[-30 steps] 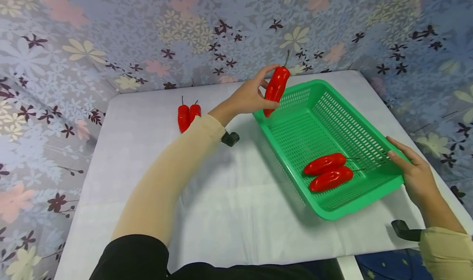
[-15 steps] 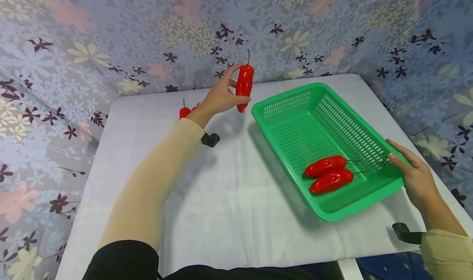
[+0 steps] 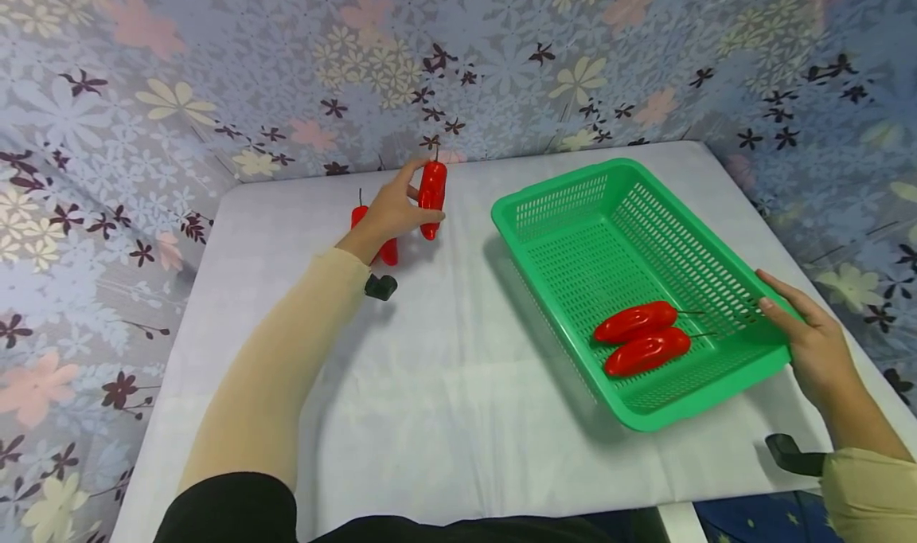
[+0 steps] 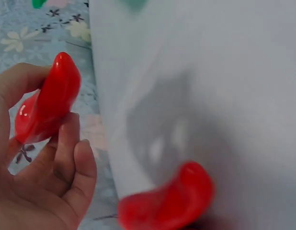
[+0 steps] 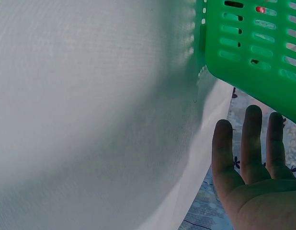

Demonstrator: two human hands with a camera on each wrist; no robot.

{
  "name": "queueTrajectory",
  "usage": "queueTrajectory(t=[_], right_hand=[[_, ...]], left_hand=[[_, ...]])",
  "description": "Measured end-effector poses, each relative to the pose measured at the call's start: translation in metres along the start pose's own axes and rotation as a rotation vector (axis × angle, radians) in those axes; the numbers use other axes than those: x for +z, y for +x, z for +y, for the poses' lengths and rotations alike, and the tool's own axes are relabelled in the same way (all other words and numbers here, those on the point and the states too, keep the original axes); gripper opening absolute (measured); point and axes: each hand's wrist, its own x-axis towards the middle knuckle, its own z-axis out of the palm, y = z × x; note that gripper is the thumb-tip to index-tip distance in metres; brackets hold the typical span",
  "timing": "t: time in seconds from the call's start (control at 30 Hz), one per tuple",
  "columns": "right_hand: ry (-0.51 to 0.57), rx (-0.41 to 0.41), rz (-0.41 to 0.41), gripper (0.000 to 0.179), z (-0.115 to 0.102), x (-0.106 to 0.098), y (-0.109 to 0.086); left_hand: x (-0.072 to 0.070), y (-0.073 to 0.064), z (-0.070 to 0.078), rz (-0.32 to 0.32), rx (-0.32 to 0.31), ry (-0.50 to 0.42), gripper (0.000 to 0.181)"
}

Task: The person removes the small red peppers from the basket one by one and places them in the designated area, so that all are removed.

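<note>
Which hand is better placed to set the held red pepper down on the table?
Probably the left. The left hand pinches the red pepper above the white-covered table, while the right hand is away to the right, holding the green basket.

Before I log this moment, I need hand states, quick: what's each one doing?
Left hand: holding a red pepper.
Right hand: holding the green basket at one corner, some fingers extended.

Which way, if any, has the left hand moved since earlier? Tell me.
Yes: the left hand moved left over the white table, away from the green basket.
</note>
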Motion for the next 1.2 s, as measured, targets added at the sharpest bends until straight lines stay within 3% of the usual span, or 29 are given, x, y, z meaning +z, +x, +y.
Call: queueTrajectory(t=[0.17,0.33,0.63,0.8,1.03,1.2], right_hand=[[0.065,-0.003,-0.011,0.05,0.001,0.0,0.0],[0.056,-0.004,-0.007,0.049,0.0,0.0,0.0],[0.009,-0.003,0.012,0.048,0.001,0.001,0.001],[-0.068,0.001,0.021,0.049,0.002,0.001,0.001],[0.024,-0.018,0.004,0.047,0.002,0.0,0.001],[0.012,-0.009,0.005,0.049,0.002,0.0,0.002]], left_hand=[[0.002,-0.003,-0.013,-0.014,-0.078,0.058,0.095],[0.008,-0.004,-0.019,-0.016,-0.108,0.147,0.096],[0.01,-0.009,-0.015,-0.024,-0.174,0.207,0.098],[0.011,-0.012,-0.009,-0.033,-0.173,0.266,0.094],[0.014,-0.015,-0.008,-0.052,-0.169,0.345,0.087],[0.014,-0.017,-0.008,-0.053,-0.16,0.402,0.082]])
